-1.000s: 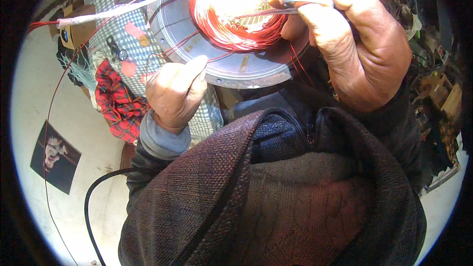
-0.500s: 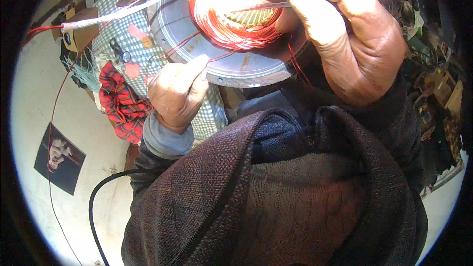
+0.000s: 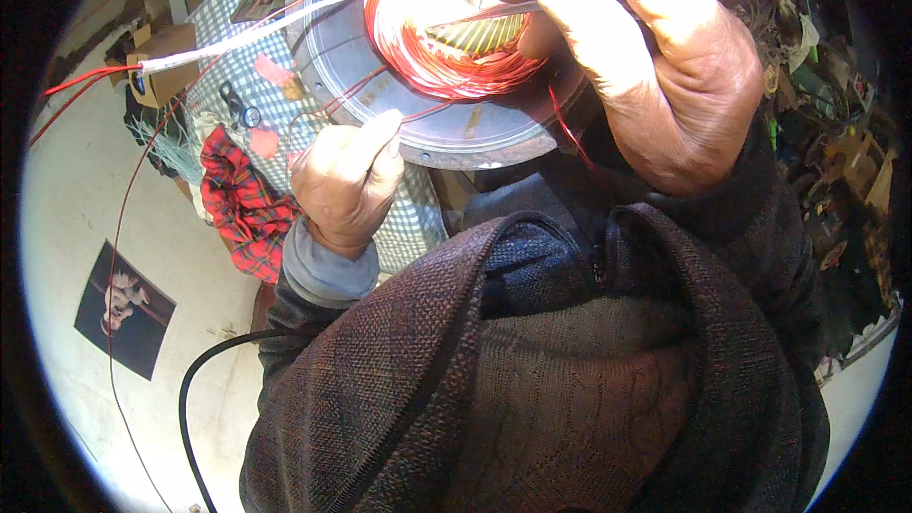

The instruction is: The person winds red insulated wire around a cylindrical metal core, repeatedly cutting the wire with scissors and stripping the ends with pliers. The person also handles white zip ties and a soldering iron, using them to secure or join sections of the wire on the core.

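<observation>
Pale floor bears dark rectangular printed sheet (image 3: 123,309); cardboard box (image 3: 161,71) beyond.

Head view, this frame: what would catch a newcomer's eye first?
The bright red-orange coil of thin wire at top centre, seated in a round grey metal housing. The right hand holds a thin metal tool across the coil, and the left hand grips the housing's lower-left rim. A red tartan cloth lies at left.

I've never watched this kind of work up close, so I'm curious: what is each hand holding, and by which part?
The right hand pinches a thin metal tool by its near end, over the red wire coil. The left hand grips strands of red wire trailing from the coil, beside the round metal housing.
</observation>
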### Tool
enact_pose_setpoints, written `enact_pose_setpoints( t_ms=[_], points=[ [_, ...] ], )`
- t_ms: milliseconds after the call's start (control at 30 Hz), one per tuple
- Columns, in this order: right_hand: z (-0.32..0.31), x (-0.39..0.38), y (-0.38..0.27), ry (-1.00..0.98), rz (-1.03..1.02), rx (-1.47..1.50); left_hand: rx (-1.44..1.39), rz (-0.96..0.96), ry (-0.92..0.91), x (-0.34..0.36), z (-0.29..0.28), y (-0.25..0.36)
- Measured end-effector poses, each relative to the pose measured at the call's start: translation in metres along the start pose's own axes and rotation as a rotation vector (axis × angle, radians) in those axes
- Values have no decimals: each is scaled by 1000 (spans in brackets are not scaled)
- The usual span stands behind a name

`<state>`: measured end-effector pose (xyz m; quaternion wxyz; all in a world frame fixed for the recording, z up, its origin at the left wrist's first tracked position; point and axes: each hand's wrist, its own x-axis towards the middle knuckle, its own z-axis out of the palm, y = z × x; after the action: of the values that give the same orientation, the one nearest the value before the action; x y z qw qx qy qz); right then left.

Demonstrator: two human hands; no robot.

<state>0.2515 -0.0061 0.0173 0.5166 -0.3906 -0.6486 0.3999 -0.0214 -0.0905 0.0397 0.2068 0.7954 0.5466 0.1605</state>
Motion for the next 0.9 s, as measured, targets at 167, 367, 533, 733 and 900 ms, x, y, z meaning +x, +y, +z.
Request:
enact_pose_setpoints(
  t_ms=[167,367,533,733,900],
  points=[
    [0,1,-3,23,27,25,75,-11,-39,1,-2,2],
    [-5,3,-12,-6,91,-44,81,-35,5,2,-1,1],
    [-3,3,-13,-2,40,-66,95,-3,17,2,1,0],
    [2,1,-21,58,230,-47,60,27,57,3,2,-2],
    [6,1,-17,86,7,-158,73,35,54,3,2,-1]
  ],
)
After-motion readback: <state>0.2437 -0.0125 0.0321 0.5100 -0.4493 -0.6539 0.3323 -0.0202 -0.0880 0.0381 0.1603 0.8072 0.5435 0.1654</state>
